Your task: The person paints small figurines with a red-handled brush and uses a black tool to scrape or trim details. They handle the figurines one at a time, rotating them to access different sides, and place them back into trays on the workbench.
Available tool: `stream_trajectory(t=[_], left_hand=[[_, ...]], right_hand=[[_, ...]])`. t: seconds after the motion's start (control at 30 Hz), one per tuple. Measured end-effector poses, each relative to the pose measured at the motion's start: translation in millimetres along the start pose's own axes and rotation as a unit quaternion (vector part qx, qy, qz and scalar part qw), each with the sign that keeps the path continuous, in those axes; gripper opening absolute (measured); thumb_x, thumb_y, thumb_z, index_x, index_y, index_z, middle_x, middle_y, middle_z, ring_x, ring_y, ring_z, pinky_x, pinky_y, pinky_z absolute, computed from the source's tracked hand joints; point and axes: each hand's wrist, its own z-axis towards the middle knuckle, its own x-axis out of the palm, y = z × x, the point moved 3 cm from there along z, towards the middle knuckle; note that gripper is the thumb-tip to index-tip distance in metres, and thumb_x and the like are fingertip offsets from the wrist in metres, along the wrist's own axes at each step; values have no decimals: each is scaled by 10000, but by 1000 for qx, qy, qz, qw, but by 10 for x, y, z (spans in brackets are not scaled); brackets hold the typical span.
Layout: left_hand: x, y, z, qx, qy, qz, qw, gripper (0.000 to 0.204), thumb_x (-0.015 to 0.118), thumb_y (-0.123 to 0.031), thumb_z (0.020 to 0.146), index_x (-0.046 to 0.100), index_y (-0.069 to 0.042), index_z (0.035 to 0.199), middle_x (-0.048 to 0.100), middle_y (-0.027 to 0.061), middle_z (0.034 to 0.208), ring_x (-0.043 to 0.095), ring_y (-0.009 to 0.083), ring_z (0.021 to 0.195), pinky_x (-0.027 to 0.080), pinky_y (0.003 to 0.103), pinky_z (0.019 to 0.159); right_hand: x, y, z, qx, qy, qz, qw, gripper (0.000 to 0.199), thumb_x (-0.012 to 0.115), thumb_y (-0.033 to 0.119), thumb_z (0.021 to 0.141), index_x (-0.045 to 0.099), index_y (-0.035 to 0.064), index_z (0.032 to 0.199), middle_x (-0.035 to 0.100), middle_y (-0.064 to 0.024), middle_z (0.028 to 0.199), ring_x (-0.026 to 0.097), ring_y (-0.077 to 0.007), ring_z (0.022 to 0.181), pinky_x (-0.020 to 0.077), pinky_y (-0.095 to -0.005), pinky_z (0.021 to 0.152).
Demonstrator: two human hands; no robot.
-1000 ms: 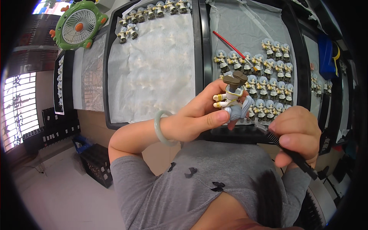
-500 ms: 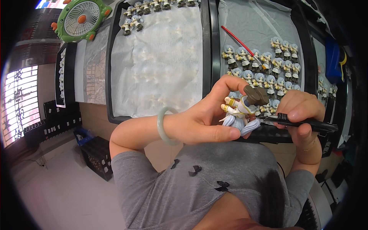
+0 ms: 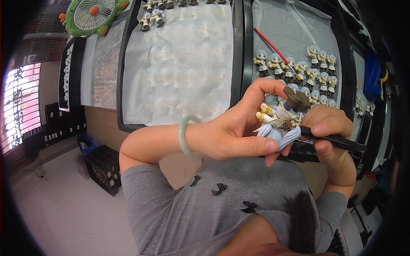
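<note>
My left hand, with a pale green bangle on its wrist, grips a small figurine with a white and yellow outfit, pale blue skirt and a dark brown base. The figurine is tilted, its base pointing up and right. My right hand holds a black brush whose head touches the figurine's side. Both hands are above the near edge of the right black tray.
Rows of small blue-haired figurines and a red stick lie on the right tray's white sheet. A left tray has white padding and a few figurines at its far end. A green fan stands far left.
My right hand rose from lower right up to the figurine, and the brush now touches it. The left hand turned the figurine so its base points up and right.
</note>
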Motion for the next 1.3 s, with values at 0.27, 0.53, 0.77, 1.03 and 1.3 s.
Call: stream_trajectory(t=[0.27, 0.53, 0.77, 1.03, 1.3], left_hand=[[-1, 24, 4, 28, 29, -19, 999, 662, 501, -25, 784, 51, -124, 1260, 413, 163, 1019, 522, 252, 814, 499, 342, 591], [22, 37, 6, 76, 25, -9, 997, 558, 487, -65, 839, 99, -93, 1240, 503, 89, 908, 561, 127, 702, 441, 222, 622], [19, 18, 24, 76, 15, -1, 997, 545, 505, -61, 828, 125, -75, 1219, 488, 83, 953, 559, 117, 718, 437, 215, 622], [29, 24, 26, 118, 15, -25, 993, 552, 515, -47, 821, 116, -81, 1200, 498, 122, 938, 568, 150, 765, 466, 259, 684], [32, 13, 23, 117, 0, -27, 993, 543, 523, -59, 823, 122, -71, 1190, 489, 138, 964, 567, 149, 773, 476, 256, 701]], right_hand=[[21, 24, 16, -55, 21, -62, 996, 208, 641, 161, 749, 574, 38, 902, 584, -122, 754, 583, -236, 658, 464, -306, 557], [48, -23, -16, -44, 6, -63, 997, 206, 611, 157, 777, 536, 48, 935, 587, -124, 781, 586, -237, 678, 468, -313, 594], [120, -9, -86, 150, -99, 108, 978, 204, 582, 189, 805, 514, 55, 943, 581, -110, 758, 569, -214, 714, 461, -320, 644], [82, -95, -41, 18, -36, 65, 997, 195, 580, 190, 806, 524, 63, 943, 591, -117, 786, 582, -233, 718, 465, -329, 622], [75, -96, -30, -27, -15, 13, 999, 181, 596, 172, 791, 537, 81, 936, 597, -119, 803, 586, -247, 732, 469, -330, 621]])
